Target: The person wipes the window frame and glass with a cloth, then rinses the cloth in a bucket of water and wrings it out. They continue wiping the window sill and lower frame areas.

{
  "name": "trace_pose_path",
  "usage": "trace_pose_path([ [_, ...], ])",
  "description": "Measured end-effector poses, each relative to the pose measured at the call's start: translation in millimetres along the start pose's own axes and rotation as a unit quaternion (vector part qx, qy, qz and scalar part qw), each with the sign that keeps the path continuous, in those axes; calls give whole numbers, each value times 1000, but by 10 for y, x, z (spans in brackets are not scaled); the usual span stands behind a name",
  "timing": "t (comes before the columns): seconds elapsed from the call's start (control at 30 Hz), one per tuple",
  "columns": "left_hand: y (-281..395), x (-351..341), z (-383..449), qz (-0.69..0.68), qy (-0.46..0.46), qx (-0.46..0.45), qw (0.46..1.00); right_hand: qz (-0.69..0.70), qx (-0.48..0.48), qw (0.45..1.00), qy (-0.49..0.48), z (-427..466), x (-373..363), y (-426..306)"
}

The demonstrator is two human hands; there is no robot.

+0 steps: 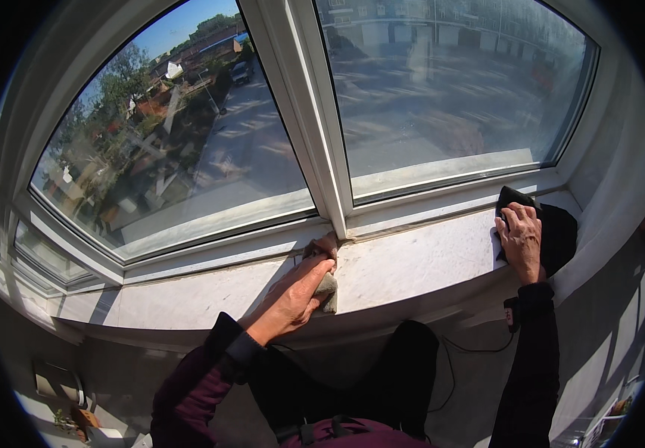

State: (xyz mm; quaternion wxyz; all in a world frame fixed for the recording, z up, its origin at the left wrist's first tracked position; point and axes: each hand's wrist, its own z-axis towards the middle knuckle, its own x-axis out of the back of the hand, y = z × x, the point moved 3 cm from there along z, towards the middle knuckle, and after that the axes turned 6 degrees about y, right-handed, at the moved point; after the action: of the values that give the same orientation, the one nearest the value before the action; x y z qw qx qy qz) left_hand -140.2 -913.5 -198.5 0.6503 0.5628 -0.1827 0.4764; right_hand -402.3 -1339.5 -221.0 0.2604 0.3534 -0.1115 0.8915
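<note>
My left hand (291, 297) grips a grey-brown cleaning rag (328, 288) and presses it on the white windowsill (412, 257). The rag's upper end (322, 245) bunches up at the foot of the upright window mullion (322, 140). At the sill's right end, my right hand (521, 238) has its fingers curled over a black item (515, 197), which looks like fabric. More black material (559, 235) spreads to the right of that hand. How far the fingers reach round it is partly hidden.
Two window panes, left (188, 145) and right (445, 101), rise behind the sill. A thin cable (451, 369) hangs by my right sleeve. My knees (417, 347) are under the sill's front edge. A potted plant (65, 420) is at the lower left.
</note>
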Motion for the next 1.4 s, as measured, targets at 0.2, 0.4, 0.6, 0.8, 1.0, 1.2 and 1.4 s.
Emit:
trace_pose_path([
  [0.2,116,-427,543,31,-27,-44,998,-123,-24,989,82,297,23,609],
  [0.4,271,-785,1054,-76,35,27,996,406,-37,906,-115,4,282,-1299],
  [0.6,484,-413,671,-193,98,35,976,454,-2,886,-91,-33,194,-2290],
  [0.8,366,164,-321,110,135,9,985,203,111,967,-104,307,25,-1755],
  [1.0,-481,540,-932,213,293,101,926,3,-27,996,-90,619,-41,-447],
  [1.2,-611,410,-1032,224,296,145,917,143,49,983,-101,593,-284,-1214],
  [1.4,-528,451,-982,234,292,118,920,308,117,937,-116,633,-302,-2421],
])
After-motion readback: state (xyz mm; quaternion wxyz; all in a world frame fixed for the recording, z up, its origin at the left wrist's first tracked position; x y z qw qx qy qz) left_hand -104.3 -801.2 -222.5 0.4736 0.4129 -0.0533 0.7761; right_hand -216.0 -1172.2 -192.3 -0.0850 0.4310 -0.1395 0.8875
